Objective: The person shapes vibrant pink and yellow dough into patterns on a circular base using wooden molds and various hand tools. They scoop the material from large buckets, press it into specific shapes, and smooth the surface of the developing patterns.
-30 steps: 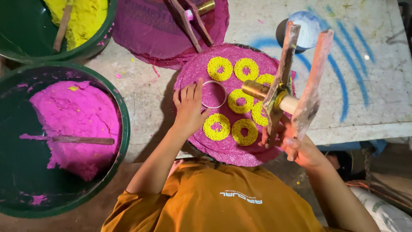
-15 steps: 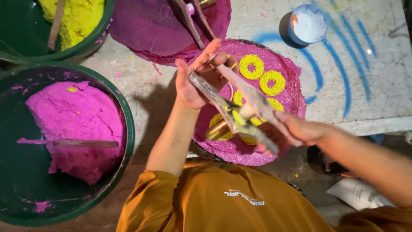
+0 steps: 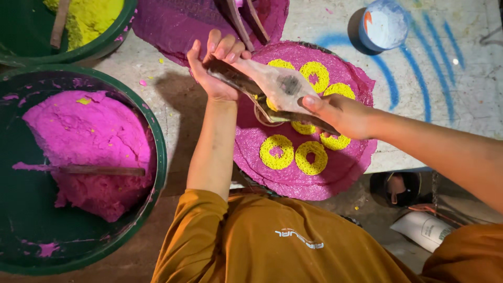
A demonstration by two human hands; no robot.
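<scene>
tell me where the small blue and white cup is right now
In the head view the small blue and white cup stands at the upper right on the grey table, just beyond the pink disc with yellow rings, beside blue paint streaks.

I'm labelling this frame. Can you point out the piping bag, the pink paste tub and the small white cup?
piping bag (image 3: 280, 86), head view, middle of the pouch.
pink paste tub (image 3: 160, 157), head view, green rim.
small white cup (image 3: 385, 26), head view, inside.
</scene>
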